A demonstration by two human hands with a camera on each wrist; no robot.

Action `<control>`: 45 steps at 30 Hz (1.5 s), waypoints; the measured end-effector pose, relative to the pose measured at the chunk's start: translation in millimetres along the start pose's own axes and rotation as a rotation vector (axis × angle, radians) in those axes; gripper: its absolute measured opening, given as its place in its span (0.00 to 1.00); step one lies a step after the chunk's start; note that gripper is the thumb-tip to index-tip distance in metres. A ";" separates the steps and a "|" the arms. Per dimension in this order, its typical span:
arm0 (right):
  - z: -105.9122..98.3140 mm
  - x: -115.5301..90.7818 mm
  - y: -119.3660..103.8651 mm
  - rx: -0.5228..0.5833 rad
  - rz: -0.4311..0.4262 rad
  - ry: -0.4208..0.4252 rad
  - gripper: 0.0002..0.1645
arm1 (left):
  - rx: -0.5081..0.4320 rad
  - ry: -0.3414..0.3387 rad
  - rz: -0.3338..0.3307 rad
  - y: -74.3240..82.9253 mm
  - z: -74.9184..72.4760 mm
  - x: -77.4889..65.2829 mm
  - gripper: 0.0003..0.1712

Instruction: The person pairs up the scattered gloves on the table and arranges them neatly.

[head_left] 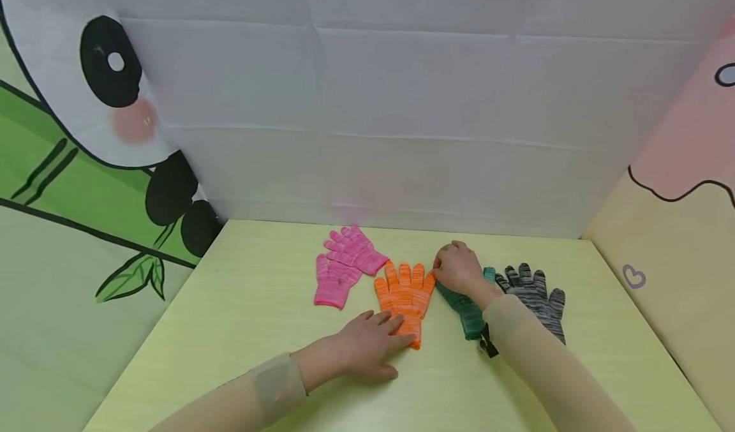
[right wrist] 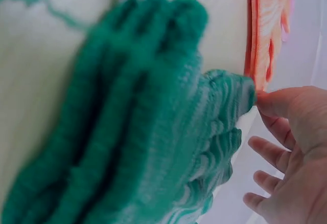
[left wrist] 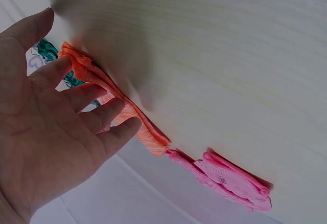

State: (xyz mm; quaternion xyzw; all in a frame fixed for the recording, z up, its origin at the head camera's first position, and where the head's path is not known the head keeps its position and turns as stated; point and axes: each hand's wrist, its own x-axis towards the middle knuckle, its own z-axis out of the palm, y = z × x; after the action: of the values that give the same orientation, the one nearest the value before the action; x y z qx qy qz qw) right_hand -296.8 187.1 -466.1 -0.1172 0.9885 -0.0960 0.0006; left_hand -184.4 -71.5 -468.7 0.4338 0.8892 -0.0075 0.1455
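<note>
Pale table (head_left: 258,279), bounded at the far edge by a white sheet (head_left: 402,100), at left by a printed green panel (head_left: 115,183) and at right by a printed tan panel (head_left: 677,247). Broad strip of tabletop between the pink gloves (head_left: 356,248) and the left edge; a narrower one between the grey glove (head_left: 534,295) and the right edge. Near side of the row crossed by left sleeve (head_left: 218,397) and right sleeve (head_left: 551,362). Tight spacing in the middle: overlapping pink pair toward the far edge, then orange glove (head_left: 406,291), green glove (head_left: 469,320), and grey, partly behind the right sleeve. Green directly at the right grip (head_left: 458,266), pinched at one fingertip between thumb and forefinger, with cuff toward the near edge and thickly folded; orange close beside that pinch. Other right fingers apart from the fabric. Released state at the left grip (head_left: 370,346), with fingers extended and spread at the orange cuff; firm contact there hard to tell. Loose green thread (right wrist: 30,0) across the tabletop near the green cuff.
</note>
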 end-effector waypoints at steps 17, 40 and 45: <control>-2.5 7.8 3.8 0.051 -0.017 -0.056 0.06 | -0.008 -0.008 -0.006 1.4 -2.5 -1.7 0.40; 1.9 22.2 -17.5 0.104 -0.022 -0.053 0.05 | 0.038 -0.002 0.000 1.9 -3.4 -2.1 0.41; -3.1 24.9 -13.8 0.155 0.019 -0.068 0.06 | 0.018 0.005 0.010 2.2 -3.4 -2.9 0.40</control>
State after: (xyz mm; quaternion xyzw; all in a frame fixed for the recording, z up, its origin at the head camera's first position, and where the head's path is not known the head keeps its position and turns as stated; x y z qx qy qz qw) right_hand -317.9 168.7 -459.9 -0.1105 0.9785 -0.1682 0.0443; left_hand -181.9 -71.9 -464.4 0.4393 0.8873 -0.0136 0.1395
